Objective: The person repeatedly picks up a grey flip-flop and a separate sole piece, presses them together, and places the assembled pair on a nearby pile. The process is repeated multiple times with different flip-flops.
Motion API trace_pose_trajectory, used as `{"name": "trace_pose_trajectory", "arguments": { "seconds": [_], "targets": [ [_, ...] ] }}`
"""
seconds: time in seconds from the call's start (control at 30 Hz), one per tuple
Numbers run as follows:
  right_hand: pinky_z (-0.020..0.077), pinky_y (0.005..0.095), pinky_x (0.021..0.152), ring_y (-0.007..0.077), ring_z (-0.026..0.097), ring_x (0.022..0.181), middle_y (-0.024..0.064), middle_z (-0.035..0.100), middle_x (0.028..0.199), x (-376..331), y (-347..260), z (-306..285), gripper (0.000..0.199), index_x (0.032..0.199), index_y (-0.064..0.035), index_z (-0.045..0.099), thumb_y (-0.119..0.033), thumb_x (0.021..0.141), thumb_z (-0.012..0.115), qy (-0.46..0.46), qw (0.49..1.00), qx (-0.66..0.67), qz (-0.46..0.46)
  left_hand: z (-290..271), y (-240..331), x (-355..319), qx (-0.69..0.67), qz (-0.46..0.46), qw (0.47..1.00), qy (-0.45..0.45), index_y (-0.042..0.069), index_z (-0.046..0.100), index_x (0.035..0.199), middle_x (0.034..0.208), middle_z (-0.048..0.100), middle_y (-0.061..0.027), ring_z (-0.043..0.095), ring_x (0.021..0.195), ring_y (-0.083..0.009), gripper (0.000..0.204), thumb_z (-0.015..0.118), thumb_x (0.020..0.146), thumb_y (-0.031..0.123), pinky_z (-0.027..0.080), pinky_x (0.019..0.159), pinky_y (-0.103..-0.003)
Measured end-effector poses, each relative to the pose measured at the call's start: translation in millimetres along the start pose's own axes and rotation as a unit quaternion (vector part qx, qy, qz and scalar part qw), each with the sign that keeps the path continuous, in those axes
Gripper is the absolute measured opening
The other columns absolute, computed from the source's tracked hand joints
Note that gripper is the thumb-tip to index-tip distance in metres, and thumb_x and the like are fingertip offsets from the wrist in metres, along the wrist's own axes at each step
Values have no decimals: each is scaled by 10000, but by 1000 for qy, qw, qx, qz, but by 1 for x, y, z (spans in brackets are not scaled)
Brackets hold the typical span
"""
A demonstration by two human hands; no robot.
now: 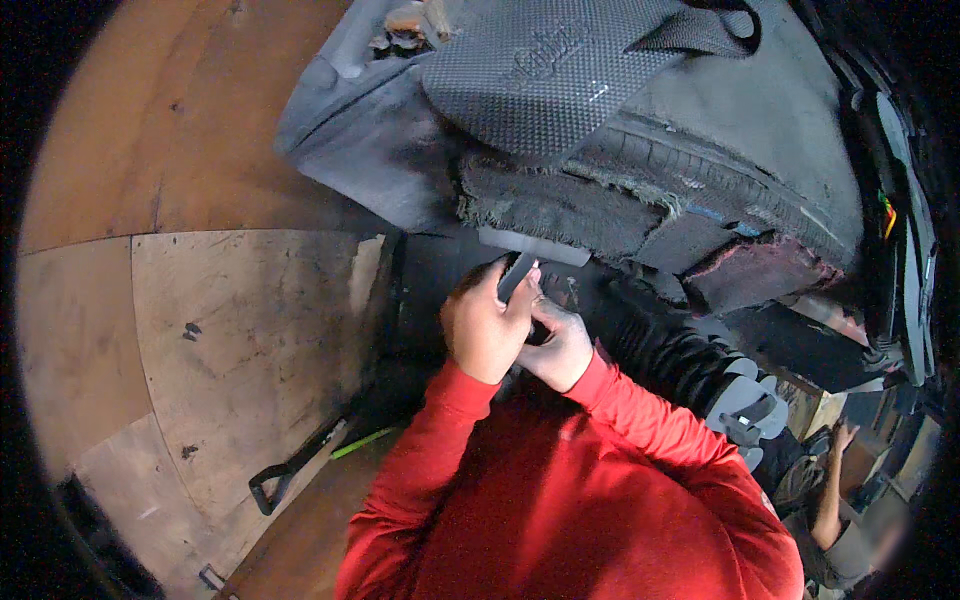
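In front of my chest, my left hand [480,328] is closed around a dark flat strap [517,278], whose upper end sticks out past the fingers. My right hand [562,348] meets it from the right, fingers curled onto the same strap. A dark patch shows between the palms, and I cannot tell if it is more of the strap. Just beyond the fingertips a pale flat strip [536,246] lies along the near edge of the bench. Farther off rests a black textured sandal sole [545,85] with a black webbing strap [700,35].
Frayed dark cloth [560,205] covers the bench's front edge. Wooden panels [260,330] stand at left, with a black handle [275,488] beside them. A row of grey sandals [745,405] sits to my right. Beyond it is another person's raised arm [832,490].
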State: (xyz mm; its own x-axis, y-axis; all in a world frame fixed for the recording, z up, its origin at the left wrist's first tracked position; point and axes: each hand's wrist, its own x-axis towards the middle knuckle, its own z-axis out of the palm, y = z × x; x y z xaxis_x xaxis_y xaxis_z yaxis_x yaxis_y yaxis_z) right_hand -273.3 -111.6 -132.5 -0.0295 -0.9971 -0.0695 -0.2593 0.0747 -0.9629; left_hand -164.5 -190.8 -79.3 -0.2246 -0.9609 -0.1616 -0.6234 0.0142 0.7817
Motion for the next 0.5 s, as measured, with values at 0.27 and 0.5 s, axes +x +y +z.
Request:
{"name": "trace_pose_trajectory", "arguments": {
  "seconds": [0.27,0.5],
  "targets": [
    [414,419,1099,465,336,1395,296,304,1534,-2,20,-15,863,1483,-128,439,-187,717,830,12,986,-162,-24,30,-22,-7,-264,-2,964,17,-60,652,1174,1031,742,-158,710,940,-173,330,701,917,140,543,804,-306],
    [446,453,1063,539,351,1369,310,251,1558,-15,-7,-7,722,1407,-169,543,-198,737,812,63,943,-290,-147,10,-31,-37,-431,34,902,4,-41,630,1258,1200,694,-123,650,1075,-158,362,686,937,117,509,928,-293]
  ]
}}
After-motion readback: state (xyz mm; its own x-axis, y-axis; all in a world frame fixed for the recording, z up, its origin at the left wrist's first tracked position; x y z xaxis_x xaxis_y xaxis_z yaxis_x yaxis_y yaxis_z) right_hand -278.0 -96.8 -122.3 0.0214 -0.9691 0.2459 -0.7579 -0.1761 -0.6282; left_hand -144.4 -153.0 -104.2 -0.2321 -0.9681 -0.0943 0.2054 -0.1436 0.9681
